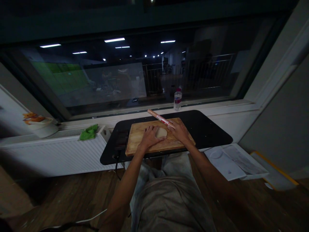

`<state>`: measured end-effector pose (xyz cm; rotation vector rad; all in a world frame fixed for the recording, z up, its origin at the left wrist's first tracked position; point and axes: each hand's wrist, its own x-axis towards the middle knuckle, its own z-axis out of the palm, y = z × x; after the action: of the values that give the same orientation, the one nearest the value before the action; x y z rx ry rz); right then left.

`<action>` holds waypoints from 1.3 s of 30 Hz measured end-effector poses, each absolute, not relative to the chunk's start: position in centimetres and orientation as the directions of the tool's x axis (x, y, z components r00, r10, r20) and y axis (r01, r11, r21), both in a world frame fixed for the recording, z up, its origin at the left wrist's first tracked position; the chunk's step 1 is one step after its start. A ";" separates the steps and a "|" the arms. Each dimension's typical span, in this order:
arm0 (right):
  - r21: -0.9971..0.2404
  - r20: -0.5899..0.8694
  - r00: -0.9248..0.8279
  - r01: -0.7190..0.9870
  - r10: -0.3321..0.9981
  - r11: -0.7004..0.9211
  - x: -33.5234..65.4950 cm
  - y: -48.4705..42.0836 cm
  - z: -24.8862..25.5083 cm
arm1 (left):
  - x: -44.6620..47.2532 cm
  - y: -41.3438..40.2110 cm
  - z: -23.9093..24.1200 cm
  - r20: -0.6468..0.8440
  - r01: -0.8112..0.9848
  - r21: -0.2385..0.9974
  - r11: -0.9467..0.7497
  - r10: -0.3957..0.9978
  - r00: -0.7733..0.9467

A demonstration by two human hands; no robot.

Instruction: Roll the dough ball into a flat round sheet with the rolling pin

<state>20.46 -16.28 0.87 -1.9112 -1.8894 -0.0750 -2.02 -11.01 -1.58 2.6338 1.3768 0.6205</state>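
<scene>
A round, pale flattened piece of dough (pixel 161 132) lies on a wooden cutting board (pixel 137 133). At its left edge rests my left hand (pixel 150 138), fingers spread along the far side and thumb along the near side. My right hand (pixel 179 129) is closed around the near end of a wooden rolling pin (pixel 159 118) with a red and white label. The pin slants away to the left, its far end beyond the board's back edge. My right palm hides its near end.
A black table (pixel 207 129) carries the board, with a dark blurred object (pixel 121 139) at left. A water bottle (pixel 178 100) stands on the windowsill. A green cloth (pixel 88 132) and white bowl (pixel 42 126) sit on the radiator (pixel 58 158). An open white box (pixel 235 161) is at right.
</scene>
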 end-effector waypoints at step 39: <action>-0.413 0.404 0.100 0.907 0.909 0.083 21.0 -15.7 -0.4 | -3.6 -9.5 -2.9 0.491 0.527 0.508 -0.681 0.732 0.472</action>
<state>21.02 -15.73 -0.37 -1.7942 -1.7775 0.0049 -3.56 -9.46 -2.89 2.4367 1.0725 1.0205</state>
